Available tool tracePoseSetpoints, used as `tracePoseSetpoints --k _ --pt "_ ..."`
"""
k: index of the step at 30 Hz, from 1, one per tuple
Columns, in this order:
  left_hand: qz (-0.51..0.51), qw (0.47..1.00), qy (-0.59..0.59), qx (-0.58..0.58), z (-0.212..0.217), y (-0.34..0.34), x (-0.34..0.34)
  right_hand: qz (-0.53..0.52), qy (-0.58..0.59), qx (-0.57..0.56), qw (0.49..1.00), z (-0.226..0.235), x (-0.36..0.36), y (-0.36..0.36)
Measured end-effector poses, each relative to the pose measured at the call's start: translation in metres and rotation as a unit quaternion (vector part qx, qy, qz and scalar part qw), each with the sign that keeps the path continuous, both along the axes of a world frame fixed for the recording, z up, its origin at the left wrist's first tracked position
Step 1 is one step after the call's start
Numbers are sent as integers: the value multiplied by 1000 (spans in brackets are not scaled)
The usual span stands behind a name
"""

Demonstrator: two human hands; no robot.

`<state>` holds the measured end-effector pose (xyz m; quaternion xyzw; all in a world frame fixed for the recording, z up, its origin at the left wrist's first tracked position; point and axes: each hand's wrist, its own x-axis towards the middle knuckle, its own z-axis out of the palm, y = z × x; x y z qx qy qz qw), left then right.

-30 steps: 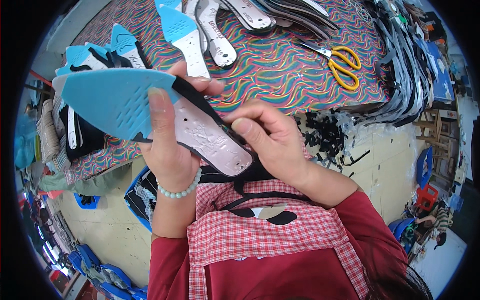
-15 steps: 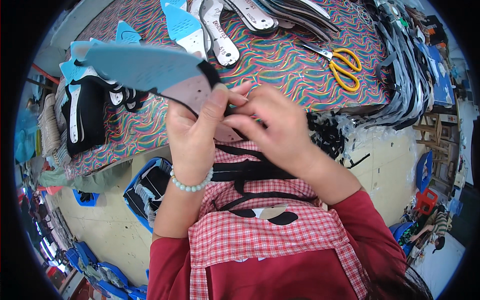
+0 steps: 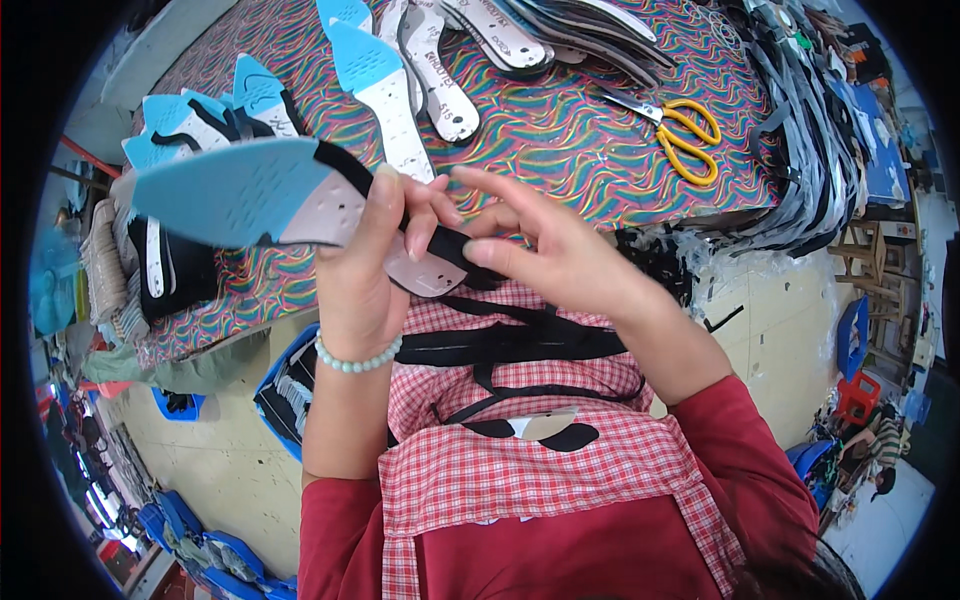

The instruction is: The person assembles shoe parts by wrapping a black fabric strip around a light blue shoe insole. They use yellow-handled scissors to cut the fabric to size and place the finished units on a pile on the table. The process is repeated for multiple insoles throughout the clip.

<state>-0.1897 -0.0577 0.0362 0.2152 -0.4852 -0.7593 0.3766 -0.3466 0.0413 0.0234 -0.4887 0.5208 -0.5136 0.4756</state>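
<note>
My left hand point(image 3: 355, 265) is closed round the middle of a shoe insole point(image 3: 235, 190) with a perforated blue forepart and a pale pink heel. Its blue tip points left, above the table's near edge. A black strip point(image 3: 345, 165) follows its upper edge and passes under my left fingers to the heel. At the heel end my right hand point(image 3: 570, 255) has its thumb on the black strip, with the index finger stretched out above it. What lies beneath the right thumb is partly hidden.
Yellow-handled scissors point(image 3: 690, 135) lie on the patterned tablecloth point(image 3: 560, 130). Blue-and-white insoles point(image 3: 385, 95) lie ahead, beside a stack of insoles point(image 3: 600, 40); more insoles point(image 3: 215, 120) lie left. Black and grey strips point(image 3: 800, 190) hang at the right. A blue crate point(image 3: 268, 400) stands below.
The insole has turned and come lower and left, showing its heel. My left hand has shifted slightly left. My right fingers, bunched against the left ones before, are now spread farther apart.
</note>
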Motion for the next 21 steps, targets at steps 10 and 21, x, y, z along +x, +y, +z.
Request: tracePoseSetpoints --k 10,21 --pt "-15 924 336 184 26 2 2 -93 318 -180 926 7 27 16" --pt "118 693 -316 -637 60 18 39 16 375 -182 909 49 -19 11"
